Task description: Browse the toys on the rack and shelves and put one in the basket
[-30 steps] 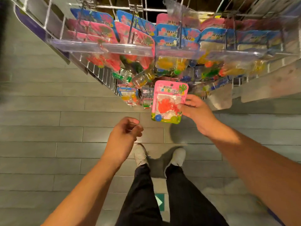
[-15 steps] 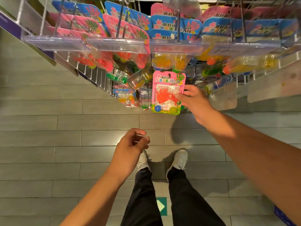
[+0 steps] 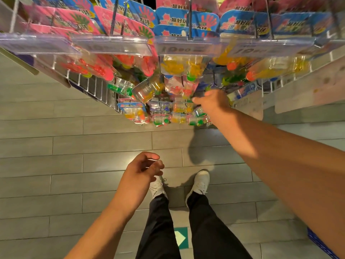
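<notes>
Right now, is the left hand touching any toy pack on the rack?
Apart. Head view: the left hand hangs loosely curled over bare floor, well below the toy packs.

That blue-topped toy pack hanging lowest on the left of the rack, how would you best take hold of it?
Pinch the flat blue header card of the blue-topped pack between thumb and fingers, coming from the front. The card looks thin and stiff, while the clear blister below bulges and would probably slip. It seems to hang on a peg, so slide it towards you. The left hand is free and nearer.
</notes>
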